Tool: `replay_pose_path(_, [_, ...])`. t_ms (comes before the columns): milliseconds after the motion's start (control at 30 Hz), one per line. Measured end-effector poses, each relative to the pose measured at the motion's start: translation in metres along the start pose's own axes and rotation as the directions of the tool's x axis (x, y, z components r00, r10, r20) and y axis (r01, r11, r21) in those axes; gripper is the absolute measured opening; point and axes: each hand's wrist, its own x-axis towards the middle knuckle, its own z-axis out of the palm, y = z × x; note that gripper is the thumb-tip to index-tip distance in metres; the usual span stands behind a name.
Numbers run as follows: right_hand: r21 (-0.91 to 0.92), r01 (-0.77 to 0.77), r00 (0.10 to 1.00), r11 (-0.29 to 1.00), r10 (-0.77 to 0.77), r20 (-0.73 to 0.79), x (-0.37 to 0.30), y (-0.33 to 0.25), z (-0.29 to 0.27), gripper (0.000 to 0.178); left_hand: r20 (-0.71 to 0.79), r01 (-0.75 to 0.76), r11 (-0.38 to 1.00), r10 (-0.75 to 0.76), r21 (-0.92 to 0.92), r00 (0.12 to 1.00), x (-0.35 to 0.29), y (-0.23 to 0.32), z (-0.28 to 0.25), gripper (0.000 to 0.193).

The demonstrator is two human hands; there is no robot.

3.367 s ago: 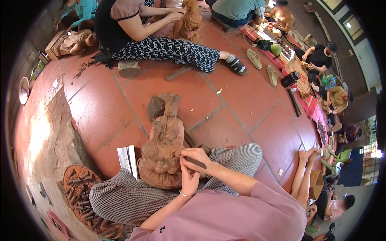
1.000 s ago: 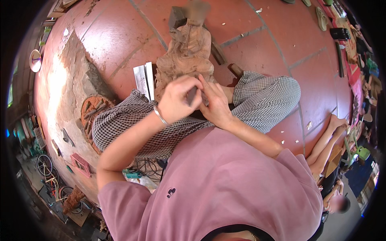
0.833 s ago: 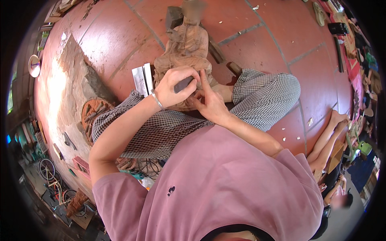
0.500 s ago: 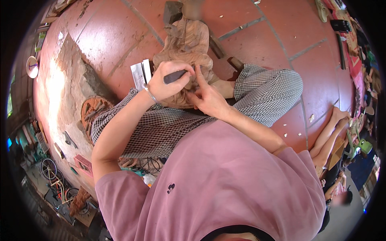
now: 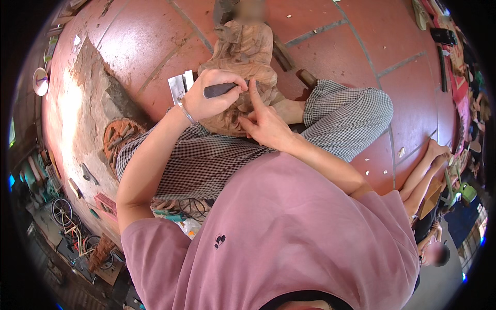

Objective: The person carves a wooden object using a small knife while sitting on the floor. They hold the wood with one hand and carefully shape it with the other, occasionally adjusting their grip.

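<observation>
Between my crossed legs stands a carved wooden seated figure (image 5: 258, 46), with folds cut into its surface. My left hand (image 5: 209, 103) is closed around a dark-handled tool (image 5: 219, 90); the rounded handle sticks out to the left of the fingers, and its working end is hidden. That hand rests against the lower front of the carving. My right hand (image 5: 267, 126) lies on the same part with its index finger stretched out beside the left fingertips. Its thumb is apart, near the carving's base, and the other fingers are partly hidden.
A wooden block (image 5: 306, 77) lies by my right knee, a longer wooden piece (image 5: 282, 54) beside the figure. To the left are a grey-white packet (image 5: 180, 85), a large slab (image 5: 93, 98) and a round basket of tools (image 5: 121, 135). Another person's legs (image 5: 421, 170) stretch out at right.
The view has shifted slightly. My left hand has moved a little left and up with the tool, its handle tilting slightly. My right index finger stays on the carving.
</observation>
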Motion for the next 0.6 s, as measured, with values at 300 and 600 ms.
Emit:
replay_pose_path(300, [-0.093, 0.052, 0.998, 0.994, -0.056, -0.042, 0.003, 0.007, 0.003, 0.095, -0.005, -0.053, 0.998, 0.053, -0.031, 0.999, 0.005, -0.008, 0.0, 0.014])
replay_pose_path(600, [-0.03, 0.032, 0.996, 0.999, -0.035, -0.08, 0.003, 0.003, 0.002, 0.096, -0.02, -0.099, 0.994, 0.098, -0.047, 0.995, 0.009, -0.002, -0.002, 0.012])
